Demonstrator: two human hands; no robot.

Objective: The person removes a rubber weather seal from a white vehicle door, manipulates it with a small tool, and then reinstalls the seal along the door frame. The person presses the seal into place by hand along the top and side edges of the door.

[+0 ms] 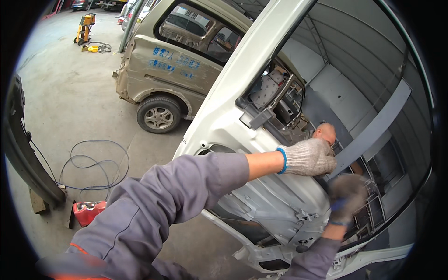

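A pale vehicle door (261, 186), stripped of its inner trim, stands before me with an open window frame. My left hand (309, 157), in a knitted work glove with a blue cuff, is closed at the window sill. Its fingers are around the lower end of a long flat grey strip (373, 128), which slants up to the right across the window opening. Just below that end is my right hand (347, 198), also gloved and smeared by motion. Its fingers cannot be made out. A dark bracket (261, 118) sits on the door's inner edge, left of my left hand.
Behind the door, a person's head (325, 132) shows. A tan van (172, 56) with a dented side stands further back. Cables (95, 163) loop on the floor at left, near a dark post (28, 144) and a red object (88, 212). A yellow wheeled machine (85, 29) stands far left.
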